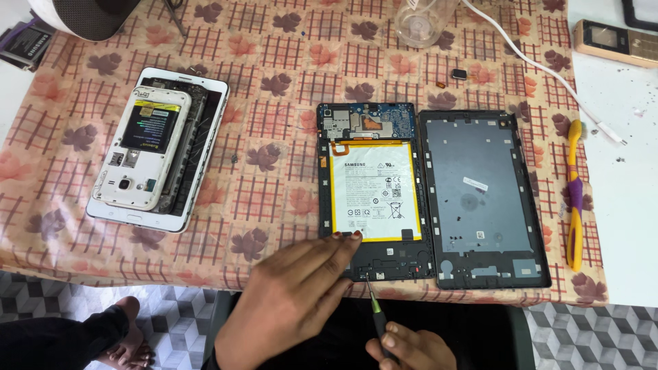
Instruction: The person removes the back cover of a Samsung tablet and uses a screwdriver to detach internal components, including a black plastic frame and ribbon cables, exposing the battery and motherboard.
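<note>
Right hand (411, 348) sits closest to the camera, down at the bottom edge, fingers closed around a thin screwdriver (374, 307) with a greenish shaft. Its tip lands on the bottom strip of the opened tablet (373, 192), right around a screw spot near the lower middle of the frame. Left hand (291, 301) comes in beside it, fingers bent with the tips pressing on the tablet's lower edge just below the battery (373, 190), so it's steadying rather than gripping anything.

Tablet lies face down on the checked cloth surface (274, 103), white-and-yellow battery showing, blue board (367, 122) above it. Its back cover (483, 199) is already off and lies just beside it on the right, inside facing up. So I'd say we're at the screws-along-the-bottom stage, working on the lower strip under the battery. Can't tell from this whether the screw is going in or coming out.

Next move, as I read it, needs the tip seated dead straight in the head and a steady press, since those screws are tiny and strip easily. The left fingers want to stay off the battery itself.

Other stuff around: a white phone (140, 147) with its back off, stacked on a second white tablet (175, 164) well to the left, a yellow and purple toothbrush (574, 195) at the right, a white cable (541, 65) up top, and a gold phone (615, 42) in the far corner.
</note>
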The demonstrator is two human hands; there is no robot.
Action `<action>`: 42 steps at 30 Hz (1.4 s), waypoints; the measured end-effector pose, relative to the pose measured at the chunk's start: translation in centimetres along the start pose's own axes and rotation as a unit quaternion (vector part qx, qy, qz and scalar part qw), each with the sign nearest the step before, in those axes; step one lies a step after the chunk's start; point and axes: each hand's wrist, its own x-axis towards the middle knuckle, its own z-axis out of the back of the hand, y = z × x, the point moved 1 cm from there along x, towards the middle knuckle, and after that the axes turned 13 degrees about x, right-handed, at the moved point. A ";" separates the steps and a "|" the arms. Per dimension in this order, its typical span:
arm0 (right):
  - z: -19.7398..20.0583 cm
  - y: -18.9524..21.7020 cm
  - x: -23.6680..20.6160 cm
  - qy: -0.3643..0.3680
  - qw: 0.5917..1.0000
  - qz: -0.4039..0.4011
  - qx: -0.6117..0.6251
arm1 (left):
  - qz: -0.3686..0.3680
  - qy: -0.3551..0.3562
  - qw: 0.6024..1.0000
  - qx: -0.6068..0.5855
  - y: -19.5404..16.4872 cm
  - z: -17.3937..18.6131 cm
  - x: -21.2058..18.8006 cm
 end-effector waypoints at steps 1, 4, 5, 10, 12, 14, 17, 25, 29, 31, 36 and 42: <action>-0.3 0.1 0.2 -0.002 1.000 -0.015 0.005 | -0.002 0.007 1.000 -0.023 0.6 0.1 0.1; -1.0 0.8 1.1 0.011 0.998 -0.051 0.019 | 0.013 0.024 0.996 -0.081 1.8 0.2 -0.1; -1.1 0.9 1.5 0.026 0.998 -0.057 0.020 | 0.020 0.030 0.994 -0.100 2.0 0.2 -0.3; -1.8 0.7 3.6 -0.020 0.999 -0.029 0.003 | 0.012 0.006 0.996 -0.083 2.1 0.0 -0.8; -1.9 0.4 4.1 -0.014 0.999 -0.025 0.027 | 0.016 0.002 0.996 -0.084 2.1 -0.1 -0.9; -1.9 0.3 4.1 -0.011 1.000 0.016 0.019 | 0.017 -0.006 0.996 -0.086 2.1 -0.2 -0.9; -1.7 0.3 3.7 -0.018 0.999 0.007 0.028 | 0.021 -0.006 0.996 -0.087 2.0 -0.3 -1.0; 0.9 -0.2 -0.3 -0.007 0.984 -0.114 0.134 | 0.076 -0.046 0.988 -0.126 1.9 -0.7 -0.9; 3.2 -1.2 -3.9 -0.022 0.986 -0.142 0.084 | 0.175 -0.052 0.965 -0.186 2.1 -0.9 -1.0; 4.0 -1.8 -5.5 -0.014 0.990 -0.121 0.065 | 0.202 -0.115 0.961 -0.148 2.1 -1.0 -1.3; 5.3 -2.5 -7.1 -0.002 0.984 -0.171 0.043 | 0.329 -0.152 0.916 -0.171 2.2 -1.9 -2.1; 3.8 -1.4 -4.3 -0.041 0.972 -0.223 0.065 | 0.346 -0.217 0.867 -0.287 2.4 -2.4 -2.3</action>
